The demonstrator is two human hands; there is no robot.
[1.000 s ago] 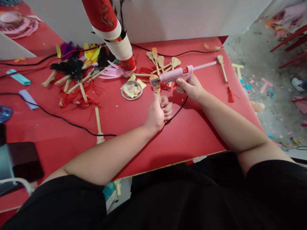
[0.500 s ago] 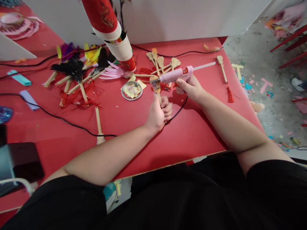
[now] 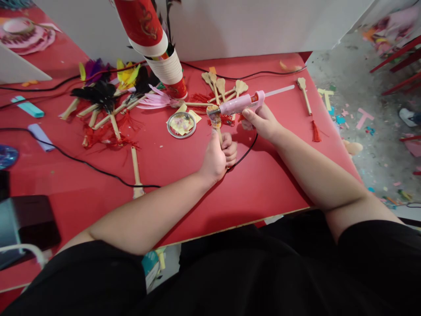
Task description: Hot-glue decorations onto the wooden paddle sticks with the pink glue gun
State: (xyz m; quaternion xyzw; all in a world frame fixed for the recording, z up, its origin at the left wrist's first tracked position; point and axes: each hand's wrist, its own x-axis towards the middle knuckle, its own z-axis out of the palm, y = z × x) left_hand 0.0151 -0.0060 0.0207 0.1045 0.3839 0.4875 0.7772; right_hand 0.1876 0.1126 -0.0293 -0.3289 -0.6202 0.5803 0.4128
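Observation:
My left hand [image 3: 219,153] is closed around the handle of a small wooden fan handle [image 3: 215,119], its broad head upright above my thumb and stained orange-brown. In my right hand [image 3: 258,120] is a pink hot glue gun [image 3: 237,104], with a clear glue stick [image 3: 279,90] poking out of its back. The gun's metal nozzle is at the wooden head; whether it touches cannot be made out. Left of my hands is a round metal dish [image 3: 182,125] with pale yellow scraps. Behind the gun lie several bare wooden handles [image 3: 221,85] with red tassels.
Feathered handles [image 3: 98,98] with red tassels lie at the left back. Stacked paper cups [image 3: 166,68] stand near the wall. A tasselled handle [image 3: 304,94] rests at the right, another handle [image 3: 135,169] near my left forearm. A black cord [image 3: 82,161] crosses the red table [image 3: 184,210].
Both hands keep their hold and the glue gun stays at the wooden head. The whole view has shifted very slightly.

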